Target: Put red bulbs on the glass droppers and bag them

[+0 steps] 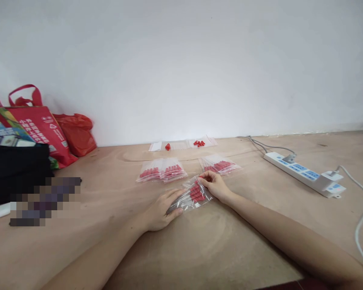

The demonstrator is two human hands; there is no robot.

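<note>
A clear plastic bag (pixel 188 195) lies tilted on the table between my hands, holding several thin clear tubes with red ends, like droppers with rubber bulbs. My left hand (pixel 163 209) grips the bag's left end, thumb below and fingers above. At the upper right edge of the same bag, my right hand (pixel 214 185) pinches the plastic between thumb and fingers. Just beyond are two similar filled bags (pixel 151 170) (pixel 173 169) side by side, and more red-ended tubes in bags (pixel 220 165) behind my right hand.
Near the wall lie loose red bulbs (pixel 199 143) and thin clear tubes (pixel 180 145) on plastic. A white power strip (pixel 302 173) with cables stands at the right. Red bags (pixel 45 129) and a black bag (pixel 18 173) stand at the left, beside a blurred-out object (pixel 48 201).
</note>
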